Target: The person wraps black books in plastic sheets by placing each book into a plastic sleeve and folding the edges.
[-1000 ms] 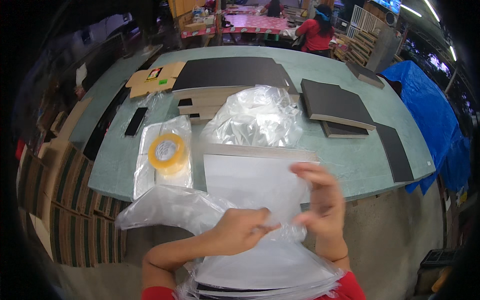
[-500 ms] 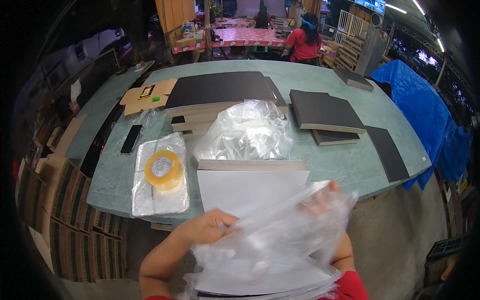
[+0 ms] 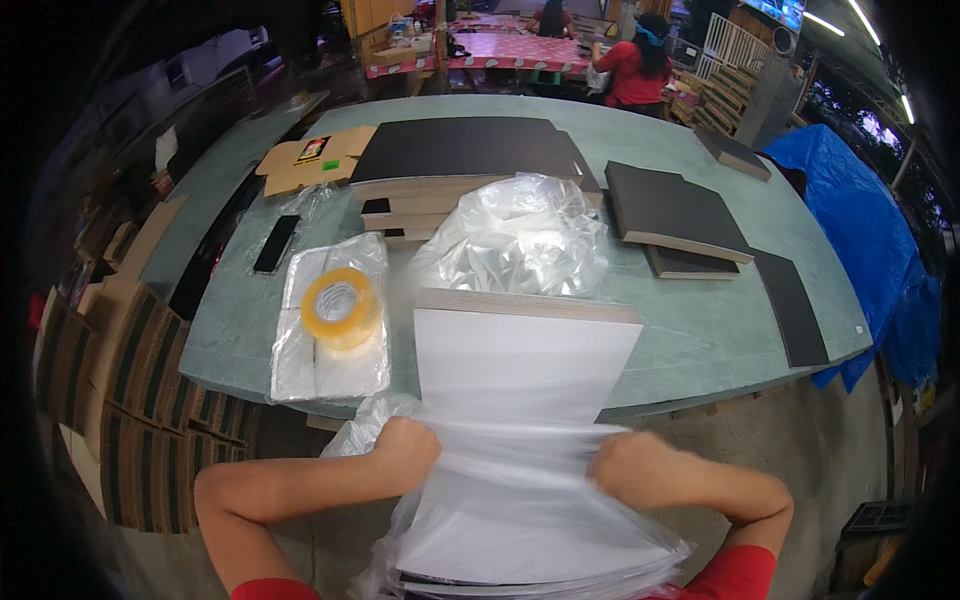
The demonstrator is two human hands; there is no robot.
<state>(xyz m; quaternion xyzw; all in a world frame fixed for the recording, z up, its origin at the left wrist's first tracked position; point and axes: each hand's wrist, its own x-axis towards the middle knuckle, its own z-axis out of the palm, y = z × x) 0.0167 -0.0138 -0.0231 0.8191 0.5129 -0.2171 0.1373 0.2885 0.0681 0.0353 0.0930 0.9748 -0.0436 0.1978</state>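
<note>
A thick stack of white-faced boards (image 3: 515, 365) lies at the table's near edge, its layered edge facing away from me. Clear plastic film (image 3: 515, 455), which looks like a bag, is stretched across the stack's near part. My left hand (image 3: 407, 455) is a fist gripping the film on the left side. On the right side, my right hand (image 3: 638, 470) is closed on it too, slightly blurred. More film and pale sheets spread below, close to my body. Just beyond the stack sits a crumpled heap of clear plastic (image 3: 515, 235).
A yellow tape roll (image 3: 338, 308) rests on a plastic-wrapped pack (image 3: 300, 365). Near it are a phone (image 3: 277, 243) and an opened cardboard box (image 3: 315, 165). Black boards (image 3: 460, 148) are stacked behind, others (image 3: 680, 212) at right. People in red work beyond the green table (image 3: 700, 345).
The film, raised and billowing before, is now pulled taut over the white stack. My hands have moved apart and lower, my right hand out from behind the film. The view has shifted slightly.
</note>
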